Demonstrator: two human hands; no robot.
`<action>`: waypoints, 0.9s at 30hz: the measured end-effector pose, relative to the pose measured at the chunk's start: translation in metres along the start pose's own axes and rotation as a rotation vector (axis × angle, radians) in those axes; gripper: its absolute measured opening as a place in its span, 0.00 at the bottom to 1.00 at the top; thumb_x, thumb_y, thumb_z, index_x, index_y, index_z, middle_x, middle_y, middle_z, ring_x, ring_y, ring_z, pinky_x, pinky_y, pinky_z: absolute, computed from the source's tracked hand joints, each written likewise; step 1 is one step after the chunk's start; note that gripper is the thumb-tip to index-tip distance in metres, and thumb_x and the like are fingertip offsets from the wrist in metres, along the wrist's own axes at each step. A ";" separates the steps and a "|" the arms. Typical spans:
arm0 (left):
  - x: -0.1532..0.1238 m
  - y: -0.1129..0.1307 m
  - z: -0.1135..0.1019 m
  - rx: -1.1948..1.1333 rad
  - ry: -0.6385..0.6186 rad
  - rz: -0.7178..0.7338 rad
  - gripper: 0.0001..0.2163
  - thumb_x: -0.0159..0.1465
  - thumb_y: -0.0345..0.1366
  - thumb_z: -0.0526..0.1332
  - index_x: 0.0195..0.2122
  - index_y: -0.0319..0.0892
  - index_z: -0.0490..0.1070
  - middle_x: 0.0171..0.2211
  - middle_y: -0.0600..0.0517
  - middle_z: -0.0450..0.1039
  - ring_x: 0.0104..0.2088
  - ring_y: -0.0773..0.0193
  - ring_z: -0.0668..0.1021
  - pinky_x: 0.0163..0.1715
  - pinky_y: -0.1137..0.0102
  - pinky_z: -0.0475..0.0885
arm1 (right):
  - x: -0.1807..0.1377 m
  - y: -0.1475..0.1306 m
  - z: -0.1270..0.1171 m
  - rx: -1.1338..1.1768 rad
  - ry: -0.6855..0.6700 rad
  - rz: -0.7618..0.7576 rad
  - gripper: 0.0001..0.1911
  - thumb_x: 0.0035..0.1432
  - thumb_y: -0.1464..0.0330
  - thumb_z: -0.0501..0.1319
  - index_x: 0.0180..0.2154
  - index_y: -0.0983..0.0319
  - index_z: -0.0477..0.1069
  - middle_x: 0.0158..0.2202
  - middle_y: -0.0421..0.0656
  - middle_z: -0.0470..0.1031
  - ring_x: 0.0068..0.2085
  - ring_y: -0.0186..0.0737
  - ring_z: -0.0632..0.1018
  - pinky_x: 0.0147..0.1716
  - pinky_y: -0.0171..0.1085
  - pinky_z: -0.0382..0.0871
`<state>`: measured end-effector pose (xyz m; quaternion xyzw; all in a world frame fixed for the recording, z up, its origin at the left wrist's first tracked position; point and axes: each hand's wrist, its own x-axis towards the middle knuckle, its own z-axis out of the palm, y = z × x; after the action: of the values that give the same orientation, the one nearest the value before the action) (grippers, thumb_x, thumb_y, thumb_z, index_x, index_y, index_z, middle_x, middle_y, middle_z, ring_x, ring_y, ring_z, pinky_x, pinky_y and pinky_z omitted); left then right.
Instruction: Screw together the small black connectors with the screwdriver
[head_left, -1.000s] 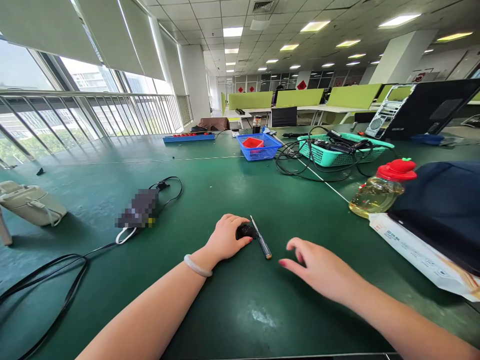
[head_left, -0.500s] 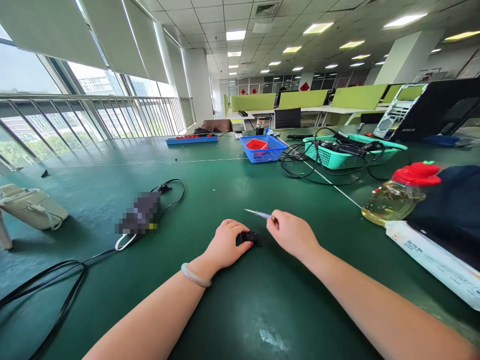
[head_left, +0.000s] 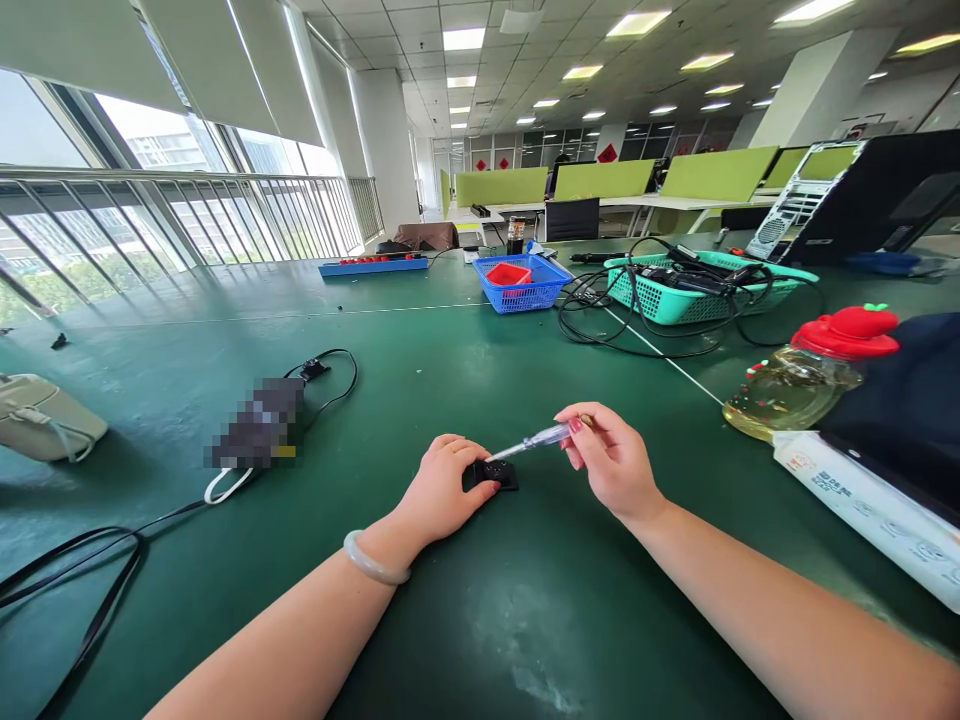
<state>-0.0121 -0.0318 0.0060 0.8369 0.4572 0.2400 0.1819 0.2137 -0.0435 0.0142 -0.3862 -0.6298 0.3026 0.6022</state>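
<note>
My left hand (head_left: 440, 488) rests on the green table (head_left: 465, 600) with its fingers curled around a small black part (head_left: 496, 473), pinning it down. My right hand (head_left: 611, 460) pinches a thin screwdriver with a clear handle (head_left: 534, 440). The screwdriver points down and left, its tip touching the top of the black part. A pale bangle sits on my left wrist.
A blurred dark item with a black cable (head_left: 259, 425) lies to the left. A beige bag (head_left: 45, 420) sits at the far left. A blue basket (head_left: 523, 283) and a teal basket with cables (head_left: 697, 290) stand behind. A red-capped bottle (head_left: 814, 370) lies at the right.
My right hand picked the screwdriver up from the table beside the black part, lifted it, and has now brought its tip down onto the part. My left hand stayed on the part.
</note>
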 end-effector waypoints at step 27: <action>0.000 -0.004 0.004 -0.004 0.009 -0.019 0.10 0.61 0.36 0.63 0.43 0.45 0.74 0.45 0.51 0.78 0.53 0.52 0.71 0.56 0.54 0.65 | -0.026 -0.040 0.019 -0.690 -0.575 -1.027 0.07 0.60 0.66 0.55 0.30 0.60 0.67 0.21 0.36 0.60 0.22 0.33 0.59 0.22 0.36 0.49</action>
<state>-0.0123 -0.0297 0.0006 0.8310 0.4656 0.2428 0.1836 0.1892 -0.0844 0.0329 -0.1124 -0.9286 -0.1491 0.3205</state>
